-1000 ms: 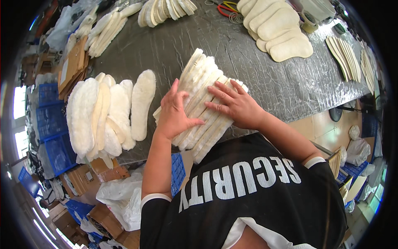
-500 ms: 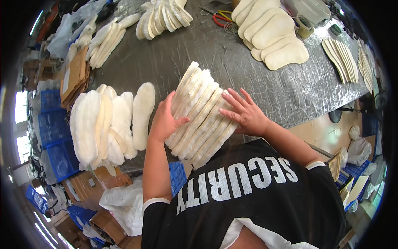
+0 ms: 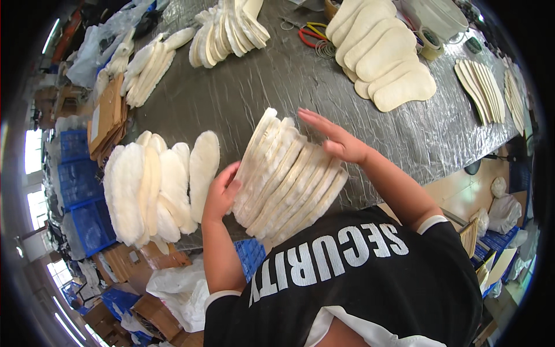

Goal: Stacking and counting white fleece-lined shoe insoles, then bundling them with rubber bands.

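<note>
A row of fleecy cream insoles (image 3: 289,179) stands on edge in front of me, packed side by side and leaning. My left hand (image 3: 222,194) is closed against the left side of this bundle, its fingers bent at the outer insole and partly hidden. At the bundle's upper right, my right hand (image 3: 341,139) has its fingers stretched out, apart from the insoles or barely touching them. One single fleecy insole (image 3: 204,168) lies just left of my left hand, beside a loose pile of fleecy insoles (image 3: 127,191).
The dark, wrinkled table cover (image 3: 283,75) carries more insole piles (image 3: 225,37) at the back. Flat cream insoles (image 3: 381,52) lie fanned at back right, near red-and-yellow-handled pliers (image 3: 312,36) and a tape roll (image 3: 429,45). Blue crates (image 3: 87,179) and cardboard (image 3: 107,124) stand left.
My right hand has lifted off the bundle's right side and straightened its fingers. My left hand has stayed at the left side. The bundle now fans and curves more; the whole view has shifted slightly.
</note>
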Demonstrator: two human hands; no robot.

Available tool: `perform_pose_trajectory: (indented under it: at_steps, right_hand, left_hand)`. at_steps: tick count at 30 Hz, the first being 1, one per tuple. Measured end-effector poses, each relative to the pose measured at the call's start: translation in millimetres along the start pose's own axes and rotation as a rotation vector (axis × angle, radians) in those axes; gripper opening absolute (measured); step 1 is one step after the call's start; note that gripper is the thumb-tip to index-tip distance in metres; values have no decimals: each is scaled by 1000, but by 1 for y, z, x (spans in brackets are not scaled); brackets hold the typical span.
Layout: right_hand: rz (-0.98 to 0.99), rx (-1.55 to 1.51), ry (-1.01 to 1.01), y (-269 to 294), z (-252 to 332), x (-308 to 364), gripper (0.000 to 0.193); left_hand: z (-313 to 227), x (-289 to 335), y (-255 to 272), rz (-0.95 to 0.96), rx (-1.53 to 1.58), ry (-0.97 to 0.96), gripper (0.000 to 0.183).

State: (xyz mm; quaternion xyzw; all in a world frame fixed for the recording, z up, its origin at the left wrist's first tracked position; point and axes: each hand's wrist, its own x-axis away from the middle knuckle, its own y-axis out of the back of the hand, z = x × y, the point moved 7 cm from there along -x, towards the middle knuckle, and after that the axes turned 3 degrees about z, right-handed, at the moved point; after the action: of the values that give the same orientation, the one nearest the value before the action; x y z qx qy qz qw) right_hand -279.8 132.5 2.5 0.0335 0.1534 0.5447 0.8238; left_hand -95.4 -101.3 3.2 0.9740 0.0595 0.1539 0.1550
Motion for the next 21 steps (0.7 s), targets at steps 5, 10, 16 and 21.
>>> perform_pose_trajectory:
  at_steps: [5,10,16,21]
  right_hand:
    - [-27,-144,-17,-6,-43,-71,75]
    - [147,-224,-270,-32,-52,-103,70]
    - [132,-479,-374,-26,-68,-93,61]
    - [130,-593,-369,-22,-81,-98,51]
  left_hand:
    - [57,51,9,-237,182,-19,55]
    - [94,75,-3,-891,634,139,73]
    - [60,61,0,-798,175,-81,66]
    - [69,62,0,-699,148,32,54]
